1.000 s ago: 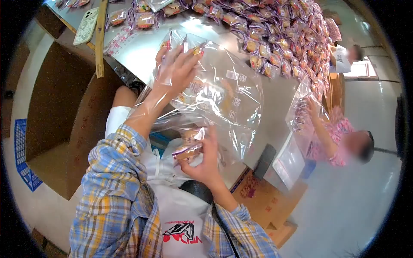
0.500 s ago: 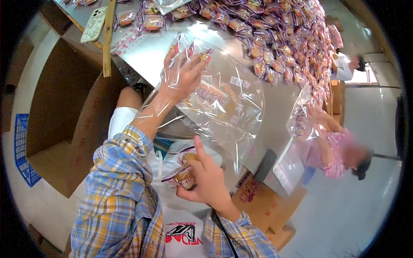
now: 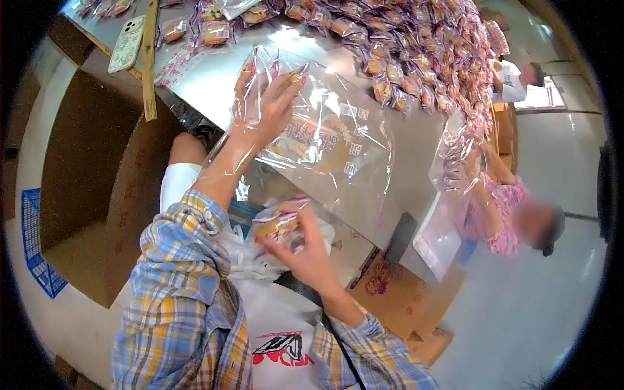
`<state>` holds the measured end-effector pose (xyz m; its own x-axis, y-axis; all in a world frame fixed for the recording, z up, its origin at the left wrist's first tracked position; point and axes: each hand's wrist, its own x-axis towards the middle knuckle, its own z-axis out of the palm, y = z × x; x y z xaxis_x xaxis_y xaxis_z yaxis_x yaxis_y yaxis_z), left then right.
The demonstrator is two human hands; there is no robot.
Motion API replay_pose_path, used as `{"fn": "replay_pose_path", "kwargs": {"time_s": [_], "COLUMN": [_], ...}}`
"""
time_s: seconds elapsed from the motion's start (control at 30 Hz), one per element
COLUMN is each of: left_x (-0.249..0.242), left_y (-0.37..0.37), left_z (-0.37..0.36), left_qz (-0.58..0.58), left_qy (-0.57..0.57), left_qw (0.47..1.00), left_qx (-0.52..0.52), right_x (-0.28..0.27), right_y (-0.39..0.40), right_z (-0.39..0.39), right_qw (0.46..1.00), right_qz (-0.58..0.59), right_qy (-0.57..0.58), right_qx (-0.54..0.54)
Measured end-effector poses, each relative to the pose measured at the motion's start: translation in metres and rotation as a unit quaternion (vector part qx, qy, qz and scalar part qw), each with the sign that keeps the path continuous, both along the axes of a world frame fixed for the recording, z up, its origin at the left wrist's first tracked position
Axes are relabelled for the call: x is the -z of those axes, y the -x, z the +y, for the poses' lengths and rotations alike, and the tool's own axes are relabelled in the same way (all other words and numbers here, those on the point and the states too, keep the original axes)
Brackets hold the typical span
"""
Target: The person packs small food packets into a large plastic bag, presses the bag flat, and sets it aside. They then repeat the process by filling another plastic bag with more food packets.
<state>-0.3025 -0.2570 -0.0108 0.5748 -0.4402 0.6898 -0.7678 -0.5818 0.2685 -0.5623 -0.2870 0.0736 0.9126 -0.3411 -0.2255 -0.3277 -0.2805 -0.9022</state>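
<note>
My left hand [image 3: 265, 110] reaches inside a large clear plastic bag [image 3: 367, 169] with printed lettering, on the metal table. Its fingers curl over small wrapped pastries [image 3: 298, 75] at the far end of the bag; only their coloured edges show past the fingertips. Lower down, over my lap, my right hand [image 3: 305, 253] is closed on another wrapped pastry [image 3: 276, 229] in clear film with purple print. This hand is slightly blurred and stays outside the bag, near its open end.
Wrapped pastries [image 3: 416, 45] pile across the far table [image 3: 409, 149]. A phone [image 3: 127, 44] and wooden strip [image 3: 149, 65] lie at left, above a large cardboard box [image 3: 84, 188]. At right, a person in pink [image 3: 497, 208] handles another bag beside a white tray [image 3: 434, 250].
My right hand has turned and risen slightly, its index finger no longer pointing out, with the pastry's printed face now showing. My left hand stays in the bag. The view has shifted a little.
</note>
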Motion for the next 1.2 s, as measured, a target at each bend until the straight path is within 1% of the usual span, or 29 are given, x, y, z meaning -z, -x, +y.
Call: {"fn": "replay_pose_path", "kwargs": {"time_s": [0.03,0.07,0.1,0.13,0.17,0.2,0.23,0.33,0.37,0.4,0.43,0.47,0.53,0.6,0.63,0.7,0.73,0.77,0.87,0.93,1.0,1.07,1.17,1.2], "left_x": [0.000,0.002,0.000,-0.002,-0.003,-0.004,-0.002,0.003,0.001,0.001,0.000,0.000,-0.001,0.000,0.001,-0.003,-0.003,-0.004,-0.004,-0.002,0.000,-0.001,0.005,0.004], "left_y": [0.000,-0.001,-0.001,0.000,0.002,0.003,0.003,0.001,-0.001,-0.001,-0.002,-0.003,-0.002,-0.001,-0.001,-0.001,-0.001,-0.001,-0.001,-0.002,0.000,-0.001,-0.002,-0.002], "left_z": [0.000,0.000,0.002,0.003,0.003,0.002,0.003,0.004,0.000,0.002,0.003,0.004,0.005,0.006,0.005,0.001,0.000,0.001,0.004,0.005,0.008,0.008,0.006,0.006], "left_qz": [-0.007,-0.012,-0.002,0.002,0.007,0.011,0.018,0.025,0.018,0.015,0.023,0.021,0.019,0.011,0.004,-0.024,-0.020,-0.016,0.003,0.013,0.035,0.033,0.022,0.023], "left_qy": [-0.004,-0.009,-0.007,-0.013,-0.020,-0.026,-0.023,-0.014,-0.007,-0.005,-0.007,-0.008,-0.012,-0.013,-0.003,0.018,0.016,0.014,0.017,0.018,0.014,0.008,0.011,0.005], "left_qw": [1.000,1.000,1.000,1.000,1.000,1.000,1.000,1.000,1.000,1.000,1.000,1.000,1.000,1.000,1.000,1.000,1.000,1.000,1.000,1.000,0.999,0.999,1.000,1.000], "left_qx": [-0.006,-0.012,-0.001,-0.005,-0.009,-0.012,-0.005,0.007,0.009,0.007,0.014,0.013,0.011,0.003,0.003,-0.008,-0.007,-0.009,-0.002,0.004,0.017,0.014,0.013,0.013], "right_x": [0.011,0.021,0.029,0.021,0.012,0.005,0.016,0.028,0.029,0.029,0.030,0.029,0.028,0.029,0.020,0.018,0.018,0.024,0.030,0.025,0.029,0.041,0.041,0.040], "right_y": [0.005,0.007,0.007,-0.001,-0.012,-0.020,-0.021,-0.020,-0.018,-0.023,-0.029,-0.035,-0.046,-0.061,-0.065,-0.074,-0.079,-0.086,-0.104,-0.120,-0.131,-0.147,-0.160,-0.164], "right_z": [0.008,0.013,0.014,0.011,0.005,-0.004,-0.022,-0.051,-0.047,-0.041,-0.035,-0.032,-0.034,-0.043,-0.041,-0.043,-0.044,-0.046,-0.056,-0.060,-0.063,-0.065,-0.067,-0.070], "right_qw": [0.992,0.969,0.950,0.985,0.995,0.979,0.929,0.965,0.995,0.999,0.983,0.949,0.966,0.962,0.937,0.916,0.903,0.908,0.890,0.869,0.853,0.841,0.873,0.890], "right_qz": [0.004,0.010,-0.006,-0.023,-0.038,-0.053,-0.062,-0.100,0.034,-0.022,-0.078,-0.134,-0.103,-0.090,-0.124,-0.108,-0.099,-0.085,-0.127,-0.101,-0.105,-0.149,-0.150,-0.177], "right_qy": [-0.121,-0.242,-0.293,-0.139,0.019,0.176,0.364,0.232,-0.087,0.041,0.166,0.286,0.226,0.239,0.312,0.377,0.408,0.397,0.419,0.472,0.494,0.487,0.409,0.358], "right_qx": [0.024,0.046,0.105,0.100,0.093,0.084,0.034,-0.072,-0.027,-0.013,0.000,0.012,0.068,0.095,0.095,0.090,0.086,0.106,0.123,0.109,0.128,0.181,0.219,0.222]}}
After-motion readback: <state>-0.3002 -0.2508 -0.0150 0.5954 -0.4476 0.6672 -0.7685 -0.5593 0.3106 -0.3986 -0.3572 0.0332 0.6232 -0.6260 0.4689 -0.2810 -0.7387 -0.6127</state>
